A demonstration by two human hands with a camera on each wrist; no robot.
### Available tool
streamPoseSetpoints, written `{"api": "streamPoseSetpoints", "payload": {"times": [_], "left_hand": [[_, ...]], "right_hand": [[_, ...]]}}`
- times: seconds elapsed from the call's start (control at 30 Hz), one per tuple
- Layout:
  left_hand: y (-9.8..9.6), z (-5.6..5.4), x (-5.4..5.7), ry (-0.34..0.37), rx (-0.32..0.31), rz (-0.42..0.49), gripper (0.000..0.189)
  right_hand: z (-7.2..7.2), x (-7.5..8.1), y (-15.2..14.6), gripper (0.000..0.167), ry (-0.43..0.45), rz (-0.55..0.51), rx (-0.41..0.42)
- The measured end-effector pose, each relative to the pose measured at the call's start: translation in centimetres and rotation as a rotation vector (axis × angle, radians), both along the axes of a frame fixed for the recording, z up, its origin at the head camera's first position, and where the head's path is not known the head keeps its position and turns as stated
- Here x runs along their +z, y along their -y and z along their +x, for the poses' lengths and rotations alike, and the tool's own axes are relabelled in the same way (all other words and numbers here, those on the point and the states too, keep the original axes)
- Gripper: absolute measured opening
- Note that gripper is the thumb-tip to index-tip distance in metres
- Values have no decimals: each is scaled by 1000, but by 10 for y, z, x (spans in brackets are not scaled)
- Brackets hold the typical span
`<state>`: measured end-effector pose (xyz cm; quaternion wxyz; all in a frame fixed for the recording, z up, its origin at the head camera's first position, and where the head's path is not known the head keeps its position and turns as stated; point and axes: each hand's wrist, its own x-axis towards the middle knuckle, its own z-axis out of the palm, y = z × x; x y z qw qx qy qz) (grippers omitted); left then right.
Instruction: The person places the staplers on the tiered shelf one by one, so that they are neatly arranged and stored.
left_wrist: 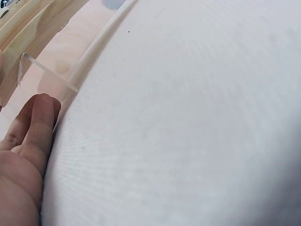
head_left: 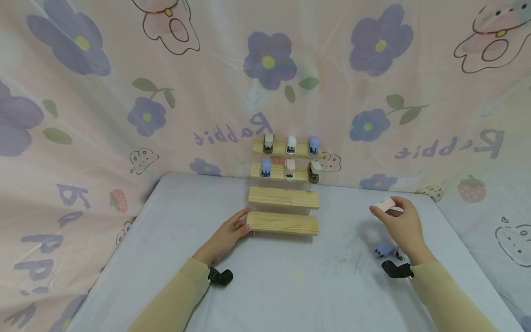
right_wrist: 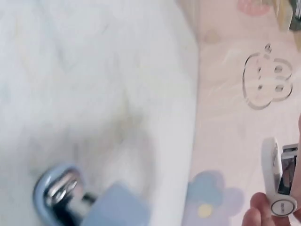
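My left hand grips the left end of a tiered wooden rack at its lowest board; in the left wrist view its fingers lie beside a clear support. Off to the right, my right hand pinches a small pale pink mini stapler above the table. The right wrist view shows that stapler's rounded white end near the fingertips. Below the right hand lie a blue mini stapler and a white one, partly hidden by the wrist.
Several mini staplers stand on the two upper boards, among them a white one and a pink one. The two lower boards are bare. A white-covered table meets a printed cloth backdrop behind the rack.
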<state>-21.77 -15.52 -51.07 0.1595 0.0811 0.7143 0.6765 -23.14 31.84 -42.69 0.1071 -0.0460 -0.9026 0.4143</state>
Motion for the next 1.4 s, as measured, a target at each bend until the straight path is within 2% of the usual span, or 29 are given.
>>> {"api": "streamPoseSetpoints", "payload": {"times": [0.13, 0.4, 0.57, 0.93, 1.4], "left_hand": [[1, 0, 0, 4, 3, 5, 65], [1, 0, 0, -8, -1, 11, 66], [1, -1, 0, -4, 3, 5, 64], [0, -1, -3, -25, -4, 2, 65], [-1, 0, -1, -33, 11, 10, 63]], "right_hand": [[1, 7, 15, 84, -38, -18, 38], [5, 20, 42, 85, -39, -35, 93], [8, 26, 55, 84, -90, -28, 140], [7, 29, 86, 77, -192, -21, 206], [8, 36, 122, 71, -240, -78, 311]]}}
